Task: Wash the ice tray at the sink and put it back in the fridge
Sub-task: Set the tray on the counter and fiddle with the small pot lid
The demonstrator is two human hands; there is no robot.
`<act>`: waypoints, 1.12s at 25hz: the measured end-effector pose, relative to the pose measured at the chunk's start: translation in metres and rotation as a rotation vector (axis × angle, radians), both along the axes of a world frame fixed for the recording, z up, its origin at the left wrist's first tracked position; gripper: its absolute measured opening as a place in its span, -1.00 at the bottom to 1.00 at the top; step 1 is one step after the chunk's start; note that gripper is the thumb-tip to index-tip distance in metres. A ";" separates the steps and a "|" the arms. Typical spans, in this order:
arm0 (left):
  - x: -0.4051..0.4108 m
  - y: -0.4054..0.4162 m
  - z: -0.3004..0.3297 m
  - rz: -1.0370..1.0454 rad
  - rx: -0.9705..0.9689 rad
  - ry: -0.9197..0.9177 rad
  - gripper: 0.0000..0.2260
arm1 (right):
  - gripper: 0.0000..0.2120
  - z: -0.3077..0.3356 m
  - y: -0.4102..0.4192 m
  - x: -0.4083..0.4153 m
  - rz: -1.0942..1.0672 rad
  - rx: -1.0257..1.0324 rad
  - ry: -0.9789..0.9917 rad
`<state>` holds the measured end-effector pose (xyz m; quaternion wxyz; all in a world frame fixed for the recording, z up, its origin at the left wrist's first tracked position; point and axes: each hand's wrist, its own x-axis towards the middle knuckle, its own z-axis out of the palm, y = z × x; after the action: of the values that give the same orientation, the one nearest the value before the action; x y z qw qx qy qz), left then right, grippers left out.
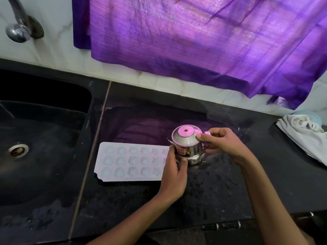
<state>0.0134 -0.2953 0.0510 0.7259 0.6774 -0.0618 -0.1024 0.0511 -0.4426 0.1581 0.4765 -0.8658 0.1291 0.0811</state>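
The white ice tray [131,160] lies flat on the bench [221,188] beside the sink [44,138], its right end under the left hand [174,175], while both hands' fingers [203,137] curl round a steel pot [190,147] over that end.

Daylight filters through the translucent purple cloth curtain [203,41], casting a magenta tint over the glossy black stone worktop [221,183] and a steel pot's domed lid [185,137]. The dark sink basin [35,138] is underexposed. Wide-angle distortion bends the edges; overall slightly soft.
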 end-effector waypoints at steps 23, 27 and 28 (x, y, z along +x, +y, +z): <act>-0.020 0.001 -0.012 -0.058 0.009 0.114 -0.61 | -0.61 -0.007 0.006 -0.010 0.090 -0.134 0.061; -0.019 0.000 -0.011 -0.075 0.012 0.127 -0.59 | -0.54 -0.005 0.005 -0.010 0.095 -0.137 0.052; -0.018 0.000 -0.012 -0.078 0.012 0.129 -0.58 | -0.54 -0.005 0.005 -0.010 0.099 -0.142 0.050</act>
<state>-0.0050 -0.2953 0.0395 0.7199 0.6706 -0.0408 -0.1744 0.0408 -0.4379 0.1533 0.4059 -0.9005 0.1036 0.1167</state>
